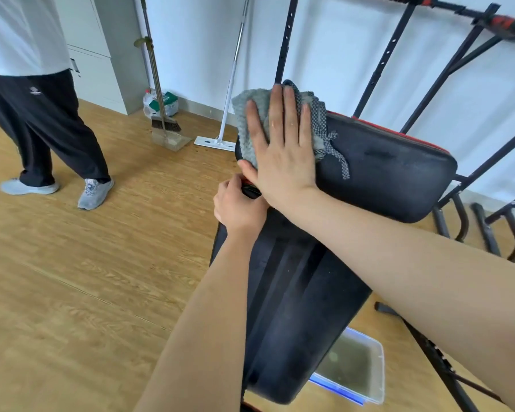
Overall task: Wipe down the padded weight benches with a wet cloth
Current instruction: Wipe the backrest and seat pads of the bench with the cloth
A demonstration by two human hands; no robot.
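Partly, cloth under right hand, bench hiding tub

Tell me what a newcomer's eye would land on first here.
Dead centre, the right hand presses a grey cloth flat on the black padded bench, while the left hand grips its edge. On the floor by its near end sits a clear tub of murky water; a person stands far left.
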